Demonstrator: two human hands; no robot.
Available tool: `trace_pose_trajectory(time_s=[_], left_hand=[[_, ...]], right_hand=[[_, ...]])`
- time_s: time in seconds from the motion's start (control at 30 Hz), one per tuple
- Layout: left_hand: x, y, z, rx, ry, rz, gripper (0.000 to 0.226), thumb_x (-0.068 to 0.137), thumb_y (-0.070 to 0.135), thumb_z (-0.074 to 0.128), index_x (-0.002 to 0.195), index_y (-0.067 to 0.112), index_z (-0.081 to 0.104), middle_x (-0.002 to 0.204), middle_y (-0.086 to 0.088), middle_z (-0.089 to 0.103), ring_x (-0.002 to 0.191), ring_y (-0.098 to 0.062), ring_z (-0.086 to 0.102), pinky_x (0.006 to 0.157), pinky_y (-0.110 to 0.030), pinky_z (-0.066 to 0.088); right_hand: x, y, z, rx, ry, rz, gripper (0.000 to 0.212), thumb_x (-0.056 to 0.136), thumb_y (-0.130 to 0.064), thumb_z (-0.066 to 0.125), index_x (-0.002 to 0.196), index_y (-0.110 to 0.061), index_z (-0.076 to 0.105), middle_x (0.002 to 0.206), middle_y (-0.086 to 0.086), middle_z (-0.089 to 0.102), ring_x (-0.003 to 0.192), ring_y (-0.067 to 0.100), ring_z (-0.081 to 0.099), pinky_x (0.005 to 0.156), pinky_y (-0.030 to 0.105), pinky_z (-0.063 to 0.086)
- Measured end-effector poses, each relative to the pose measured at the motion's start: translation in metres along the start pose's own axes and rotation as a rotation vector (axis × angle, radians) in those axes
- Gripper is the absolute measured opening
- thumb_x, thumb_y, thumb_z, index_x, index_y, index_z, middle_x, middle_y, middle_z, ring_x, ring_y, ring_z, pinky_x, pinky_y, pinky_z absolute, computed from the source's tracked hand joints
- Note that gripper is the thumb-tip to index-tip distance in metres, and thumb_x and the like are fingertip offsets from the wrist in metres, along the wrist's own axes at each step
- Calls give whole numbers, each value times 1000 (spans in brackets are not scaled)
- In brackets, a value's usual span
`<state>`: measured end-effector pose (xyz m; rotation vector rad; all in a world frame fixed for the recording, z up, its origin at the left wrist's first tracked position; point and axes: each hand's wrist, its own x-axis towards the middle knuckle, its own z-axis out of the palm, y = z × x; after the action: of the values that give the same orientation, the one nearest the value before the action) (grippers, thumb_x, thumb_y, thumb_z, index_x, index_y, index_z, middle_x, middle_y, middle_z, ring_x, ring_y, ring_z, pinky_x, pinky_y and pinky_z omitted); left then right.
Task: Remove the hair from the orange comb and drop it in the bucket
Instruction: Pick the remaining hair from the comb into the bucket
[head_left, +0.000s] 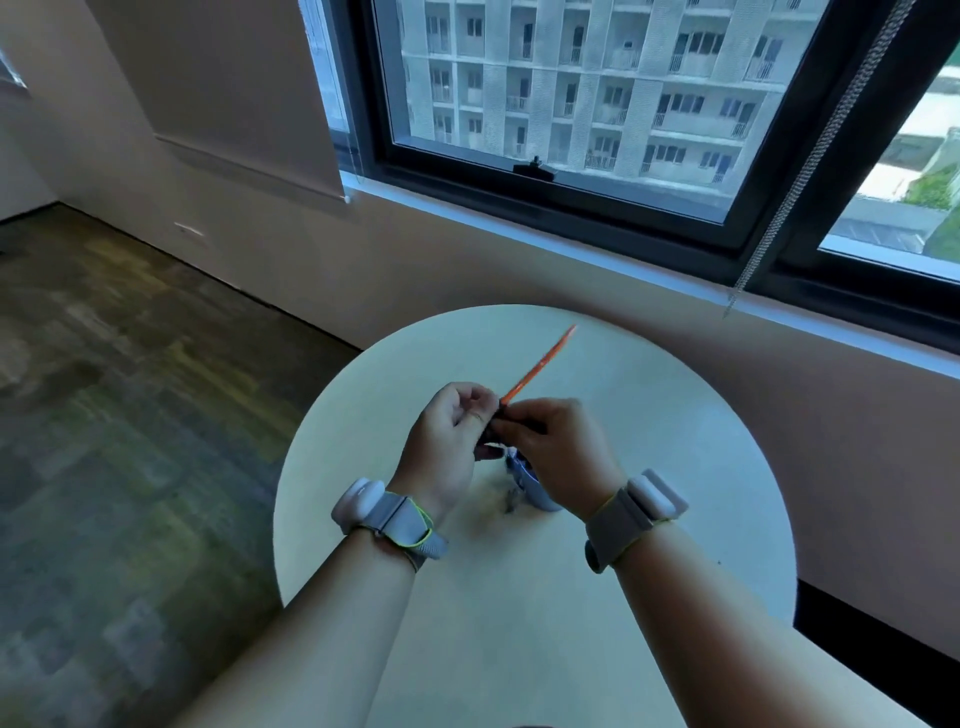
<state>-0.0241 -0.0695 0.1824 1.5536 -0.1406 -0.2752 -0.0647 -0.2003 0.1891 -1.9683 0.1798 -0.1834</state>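
One orange comb (540, 365), held over round surface (649, 415), tip pointing up and away toward window (571, 104). Two hands: left hand (451, 436) curled round comb's near end; right hand (553, 441) fingers pinching dark hair (491, 434) at same end. One small bucket (535, 491) on surface, directly beneath hands, partly hidden. One hair tuft (511, 503) beside bucket. Two wristbands (387, 512).

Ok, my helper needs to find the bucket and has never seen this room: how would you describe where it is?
Start at the round cream table under the dark-framed window. Near its middle, below the right hand, stands a small blue-grey bucket, mostly hidden. It is the only container there; the thin orange comb is held above it.
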Motion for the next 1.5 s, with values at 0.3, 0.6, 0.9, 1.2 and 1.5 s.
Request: trace_pose_trajectory(time_s=[0.3,0.6,0.9,1.2,1.5], left_hand=[[-12,2,34,-33,-27,-35,24,104,22,48,118,18,67,93,-6,75,81,-21,72,65,-30,56],[-21,3,55,39,-49,-11,37,100,-1,49,130,17,60,106,-5,76,96,-25,73,82,-44,60],[-24,6,62,140,-1,68,47,89,-10,59,125,20,66,106,1,76,94,-22,74,85,-44,60],[-25,14,59,474,2,205,52,78,6,47,118,33,67,91,10,75,80,-19,69,80,-38,60],[-24,25,49,582,-21,229,47,87,5,53,121,33,67,79,12,70,65,-7,61,74,-30,59]], right_hand=[[-4,4,-41,-45,-5,-44,13,91,-24,66,83,-21,75,71,-7,72,68,9,66,67,30,53],[-4,20,-61,-121,40,-79,16,83,-16,67,68,-11,63,61,2,62,55,10,51,55,33,46],[-8,23,-62,-310,74,-403,17,81,-9,73,93,-20,79,91,-3,64,76,11,60,72,22,49],[-5,20,-56,-456,126,-616,18,80,-18,67,93,-22,80,83,0,68,76,26,63,67,32,55],[-1,14,-54,-571,99,-625,12,84,-20,64,81,-17,75,80,1,65,74,24,59,64,38,54]])
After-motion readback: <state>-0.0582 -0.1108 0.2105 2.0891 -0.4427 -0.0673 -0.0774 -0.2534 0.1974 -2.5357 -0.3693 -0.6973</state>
